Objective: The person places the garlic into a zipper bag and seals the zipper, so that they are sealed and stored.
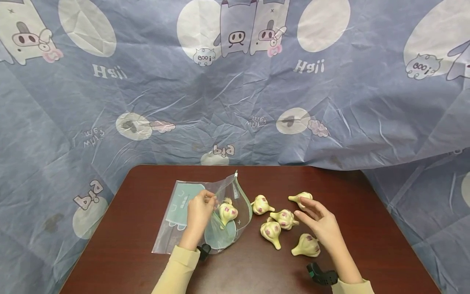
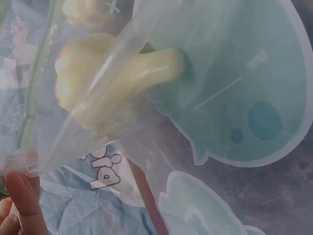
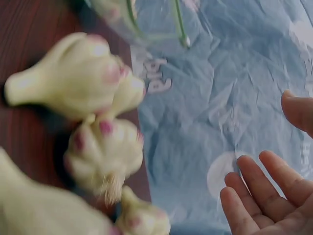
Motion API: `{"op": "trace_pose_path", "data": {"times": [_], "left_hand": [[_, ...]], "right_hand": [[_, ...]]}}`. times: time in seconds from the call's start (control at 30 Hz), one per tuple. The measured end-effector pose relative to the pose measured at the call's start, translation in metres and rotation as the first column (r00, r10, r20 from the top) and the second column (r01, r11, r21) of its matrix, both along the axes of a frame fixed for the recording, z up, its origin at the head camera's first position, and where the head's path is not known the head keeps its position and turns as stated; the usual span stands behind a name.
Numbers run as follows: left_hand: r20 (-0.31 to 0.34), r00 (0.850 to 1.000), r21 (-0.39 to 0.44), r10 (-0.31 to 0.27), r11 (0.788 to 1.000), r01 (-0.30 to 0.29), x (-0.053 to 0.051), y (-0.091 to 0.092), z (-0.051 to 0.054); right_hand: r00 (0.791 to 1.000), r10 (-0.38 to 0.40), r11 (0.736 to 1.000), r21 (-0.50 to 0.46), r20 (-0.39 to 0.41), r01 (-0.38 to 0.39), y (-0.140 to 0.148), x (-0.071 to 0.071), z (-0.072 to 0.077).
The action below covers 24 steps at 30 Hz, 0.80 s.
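My left hand (image 1: 200, 212) pinches the edge of a clear zip bag (image 1: 172, 239) printed with pale green shapes, and its mouth gapes to the right. Inside the bag lies one garlic bulb (image 1: 228, 211), seen through the plastic in the left wrist view too. Above the table at the right, my right hand (image 1: 323, 226) holds nothing, its fingers apart and loosely bent. Around it lie several garlic bulbs: one partly behind the fingers (image 1: 304, 198), one nearer the front (image 1: 306, 246), and others (image 1: 282, 219) between the hand and the bag.
The dark red-brown table (image 1: 121, 253) backs onto a blue printed cloth (image 1: 235, 102) that hangs behind and at the sides. A green zip strip with a white slider (image 1: 236, 174) runs along the bag's raised mouth. Black wrist cameras (image 1: 321, 274) sit under the wrists.
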<state>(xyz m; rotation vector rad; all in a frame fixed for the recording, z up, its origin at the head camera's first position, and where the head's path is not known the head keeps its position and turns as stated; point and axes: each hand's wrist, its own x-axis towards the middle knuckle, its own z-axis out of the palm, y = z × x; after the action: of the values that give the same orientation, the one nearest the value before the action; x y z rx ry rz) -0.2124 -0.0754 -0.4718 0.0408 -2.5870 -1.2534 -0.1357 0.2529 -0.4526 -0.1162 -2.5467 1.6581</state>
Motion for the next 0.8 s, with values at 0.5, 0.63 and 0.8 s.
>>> {"op": "trace_pose_path", "data": {"times": [0.5, 0.63, 0.8], "left_hand": [[0.017, 1.000, 0.031, -0.015, 0.999, 0.014, 0.002, 0.000, 0.008], [0.024, 1.000, 0.039, -0.017, 0.999, 0.016, 0.002, 0.000, 0.009], [0.033, 0.999, 0.056, -0.008, 0.998, 0.006, 0.003, 0.001, 0.009]], "right_hand": [[0.971, -0.173, 0.984, 0.073, 0.165, 0.163, 0.035, 0.030, -0.032], [0.963, -0.163, 0.986, 0.078, 0.214, 0.149, 0.038, 0.034, -0.040], [0.969, -0.128, 0.992, 0.041, 0.213, 0.122, 0.040, 0.037, -0.055]]}}
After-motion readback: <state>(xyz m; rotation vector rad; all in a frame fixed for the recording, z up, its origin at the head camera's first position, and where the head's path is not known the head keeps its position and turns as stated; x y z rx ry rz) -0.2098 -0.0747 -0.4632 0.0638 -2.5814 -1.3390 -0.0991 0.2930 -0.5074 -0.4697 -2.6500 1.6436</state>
